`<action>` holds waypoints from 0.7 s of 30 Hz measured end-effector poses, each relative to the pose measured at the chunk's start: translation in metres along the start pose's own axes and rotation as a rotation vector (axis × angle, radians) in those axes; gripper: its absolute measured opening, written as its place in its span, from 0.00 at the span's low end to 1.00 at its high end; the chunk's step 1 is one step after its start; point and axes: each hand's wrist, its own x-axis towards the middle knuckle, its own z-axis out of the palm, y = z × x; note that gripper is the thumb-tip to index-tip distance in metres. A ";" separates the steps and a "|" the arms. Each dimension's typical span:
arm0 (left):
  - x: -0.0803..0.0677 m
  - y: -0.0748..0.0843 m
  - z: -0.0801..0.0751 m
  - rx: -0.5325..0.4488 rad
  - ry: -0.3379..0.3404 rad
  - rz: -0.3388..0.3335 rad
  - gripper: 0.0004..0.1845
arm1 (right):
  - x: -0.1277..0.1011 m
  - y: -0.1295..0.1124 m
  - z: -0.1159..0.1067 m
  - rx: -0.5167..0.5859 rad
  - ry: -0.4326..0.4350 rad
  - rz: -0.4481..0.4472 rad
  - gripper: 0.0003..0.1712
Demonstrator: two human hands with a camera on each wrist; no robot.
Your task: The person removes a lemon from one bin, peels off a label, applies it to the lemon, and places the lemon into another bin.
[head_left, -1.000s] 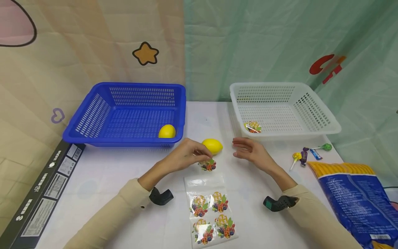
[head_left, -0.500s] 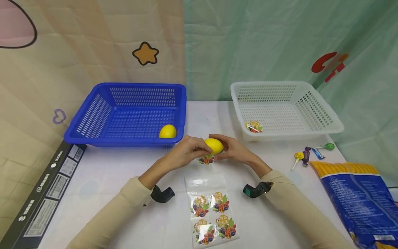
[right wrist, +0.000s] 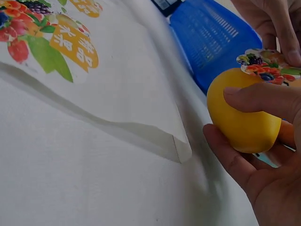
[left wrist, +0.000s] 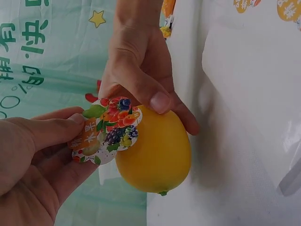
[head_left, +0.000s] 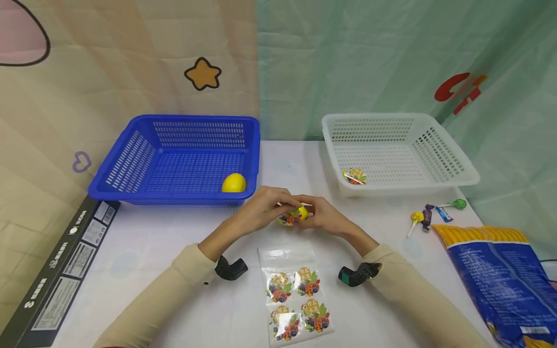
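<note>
My left hand (head_left: 261, 211) pinches a fruit-print sticker (left wrist: 110, 129) by one edge between thumb and fingers. In my right hand (head_left: 324, 215) is a yellow lemon (left wrist: 157, 150), gripped with the thumb on one side and fingers on the other. The sticker overlaps the lemon's side in both wrist views. The two hands meet above the table, in front of the gap between the baskets. Below them lies a sticker sheet (head_left: 287, 256) with several more fruit stickers.
A blue basket (head_left: 174, 195) at the left holds another lemon (head_left: 234, 183). The white basket (head_left: 409, 186) at the right has a sticker (head_left: 354, 176) in it. Lollipops and wrapped candies (head_left: 427, 217) lie beside a blue snack bag (head_left: 500, 275). A long black box (head_left: 65, 261) lines the left side.
My right hand has come in from the right, taken hold of the lemon and brought it up to the sticker. My left hand keeps its pinch on the sticker, nearly in place.
</note>
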 end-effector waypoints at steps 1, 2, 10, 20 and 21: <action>0.000 0.000 0.000 0.003 -0.002 0.004 0.08 | 0.000 0.000 0.001 -0.010 0.000 0.000 0.36; 0.001 0.000 0.001 0.005 -0.004 0.009 0.07 | -0.001 0.000 0.002 -0.020 0.000 -0.003 0.36; 0.001 0.000 0.001 0.027 -0.014 0.063 0.08 | -0.004 -0.005 0.007 -0.024 0.006 0.017 0.35; 0.003 0.005 -0.004 0.017 -0.020 0.048 0.09 | -0.008 -0.006 0.012 -0.047 0.066 0.004 0.32; 0.003 0.006 -0.005 0.007 -0.013 0.035 0.10 | -0.008 -0.005 0.012 -0.046 0.075 0.003 0.33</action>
